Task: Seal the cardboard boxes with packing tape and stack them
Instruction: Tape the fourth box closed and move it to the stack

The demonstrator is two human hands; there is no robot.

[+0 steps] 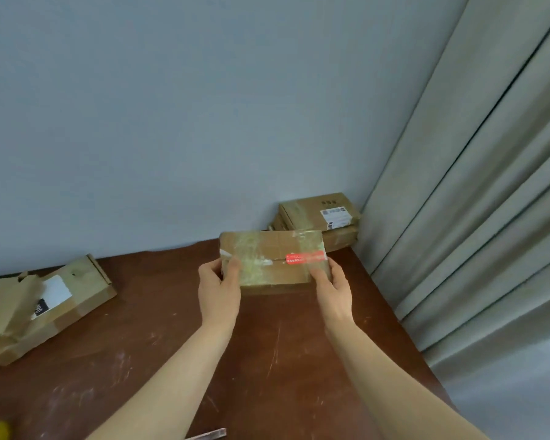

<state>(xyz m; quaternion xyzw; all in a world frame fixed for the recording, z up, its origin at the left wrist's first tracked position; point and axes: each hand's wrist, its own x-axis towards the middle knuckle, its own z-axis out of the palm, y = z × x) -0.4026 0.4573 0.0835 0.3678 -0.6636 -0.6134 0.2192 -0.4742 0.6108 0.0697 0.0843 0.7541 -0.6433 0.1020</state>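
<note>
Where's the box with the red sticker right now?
In the head view, the box with the red sticker is central, held at its ends by the left hand and right hand over the table, near the stacked boxes by the curtain.

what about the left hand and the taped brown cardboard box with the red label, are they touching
Touching. The head view shows the left hand gripping the taped brown cardboard box at its left end, thumb over the top.
</note>
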